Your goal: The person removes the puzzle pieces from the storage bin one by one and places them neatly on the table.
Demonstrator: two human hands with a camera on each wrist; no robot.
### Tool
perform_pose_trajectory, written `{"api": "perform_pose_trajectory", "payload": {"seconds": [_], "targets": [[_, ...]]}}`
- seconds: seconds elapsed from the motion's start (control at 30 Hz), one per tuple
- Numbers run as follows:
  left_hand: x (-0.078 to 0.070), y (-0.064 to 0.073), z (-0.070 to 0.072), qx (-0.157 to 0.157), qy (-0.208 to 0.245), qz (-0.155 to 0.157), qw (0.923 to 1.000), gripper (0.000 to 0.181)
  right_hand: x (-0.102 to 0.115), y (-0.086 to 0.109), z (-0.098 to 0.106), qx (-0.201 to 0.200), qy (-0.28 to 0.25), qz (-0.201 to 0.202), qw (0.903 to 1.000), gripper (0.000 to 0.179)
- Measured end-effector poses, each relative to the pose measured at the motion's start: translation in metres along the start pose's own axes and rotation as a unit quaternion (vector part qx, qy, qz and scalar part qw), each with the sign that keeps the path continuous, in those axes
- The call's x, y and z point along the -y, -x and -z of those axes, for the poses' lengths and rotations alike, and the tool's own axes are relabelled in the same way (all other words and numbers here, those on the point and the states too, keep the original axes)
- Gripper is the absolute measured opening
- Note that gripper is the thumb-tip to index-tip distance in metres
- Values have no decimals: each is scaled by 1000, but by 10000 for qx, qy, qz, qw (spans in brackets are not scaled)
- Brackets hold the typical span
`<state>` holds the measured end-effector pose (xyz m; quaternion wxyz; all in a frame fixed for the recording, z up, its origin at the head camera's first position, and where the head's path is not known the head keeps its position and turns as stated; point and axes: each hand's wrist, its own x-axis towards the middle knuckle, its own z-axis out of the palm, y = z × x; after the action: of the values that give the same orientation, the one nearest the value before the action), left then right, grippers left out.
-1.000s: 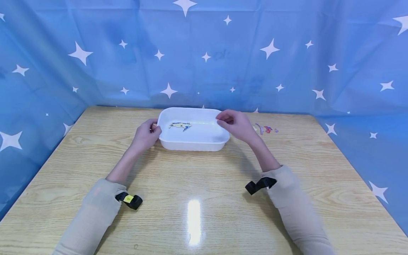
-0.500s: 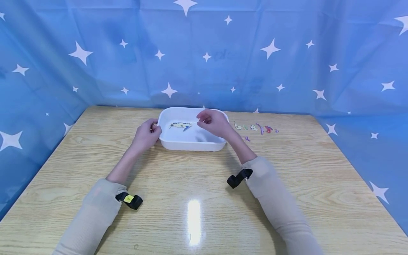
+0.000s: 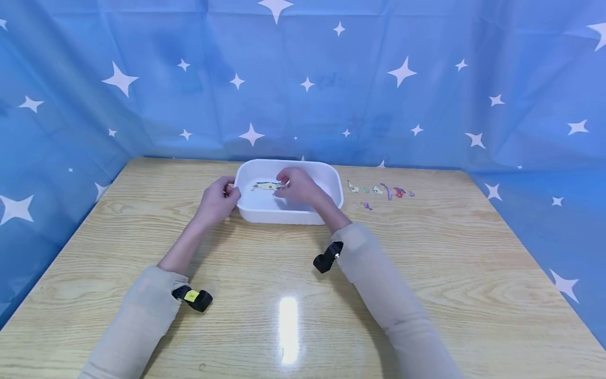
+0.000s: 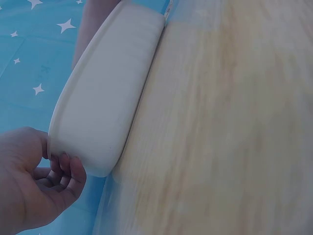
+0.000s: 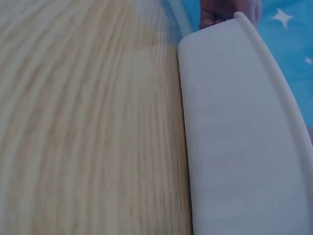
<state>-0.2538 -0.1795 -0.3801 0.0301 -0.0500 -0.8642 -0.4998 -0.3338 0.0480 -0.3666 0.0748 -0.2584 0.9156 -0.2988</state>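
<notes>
A white plastic tub [image 3: 284, 217] stands on the table's far half. My left hand [image 3: 218, 201] grips its left end by the rim; in the left wrist view, the fingers of that left hand [image 4: 36, 181] curl against the outer wall. Inside on the tub floor lies a flat, pale yellow and blue cut-out piece [image 3: 265, 186]. My right hand [image 3: 301, 187] reaches into the tub from the right, thumb and forefinger parted at the right end of this piece, partly covering it. Whether they touch it cannot be told. The right wrist view shows mainly the tub's outer wall [image 5: 239, 127].
Right of the tub, several small flat cut-outs lie on the wooden table [image 3: 426, 273], among them a red one [image 3: 399, 192], a purple strip [image 3: 387, 191] and a pale one [image 3: 353, 187]. A blue star-printed cloth [image 3: 331, 105] hangs behind the table.
My right hand has moved left from the tub's right rim, across its inside, to the yellow and blue piece, uncovering the small cut-outs on the table. The left hand has stayed put.
</notes>
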Motion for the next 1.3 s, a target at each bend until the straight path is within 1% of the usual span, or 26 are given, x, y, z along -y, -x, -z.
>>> {"api": "perform_pose_trajectory", "payload": {"seconds": [0.23, 0.37, 0.47, 0.5, 0.67, 0.7, 0.73, 0.8, 0.97, 1.07, 1.2, 1.3], "targets": [[1, -1, -1, -33, -11, -8, 10000, 41, 6, -11, -4, 44, 319, -301, 9990, 48], [1, 0, -2, 21, 17, 3, 10000, 42, 7, -14, -7, 181, 599, -355, 9974, 48], [1, 0, -3, -33, 35, -3, 10000, 44, 7, -14, -8, 215, 666, -327, 9970, 45], [1, 0, -3, -49, 40, -9, 10000, 44, 7, -13, -8, 203, 665, -323, 9971, 38], [1, -1, -3, -68, 31, -28, 10000, 43, 7, -11, -8, 165, 431, -467, 9978, 35], [1, -1, -3, -37, 11, -29, 10000, 42, 6, -10, -8, 161, 345, -517, 9979, 35], [2, -1, -3, -29, -1, -29, 10000, 42, 6, -10, -8, 149, 238, -565, 9980, 42], [2, -2, -2, -18, -13, 9, 10000, 42, 5, -9, -8, 114, 35, -627, 9980, 42], [1, -2, -2, -14, 3, 53, 10000, 42, 4, -9, -8, 70, -216, -640, 9977, 31], [1, -2, -2, -24, 14, 40, 10000, 42, 4, -8, -7, 139, -316, -633, 9974, 23], [1, -2, -2, -39, 29, 5, 10000, 42, 6, -4, -4, 198, -696, -723, 9948, 19], [1, -2, -3, -56, 16, -17, 10000, 42, 7, 0, -1, 165, -1020, -772, 9917, 19]]}}
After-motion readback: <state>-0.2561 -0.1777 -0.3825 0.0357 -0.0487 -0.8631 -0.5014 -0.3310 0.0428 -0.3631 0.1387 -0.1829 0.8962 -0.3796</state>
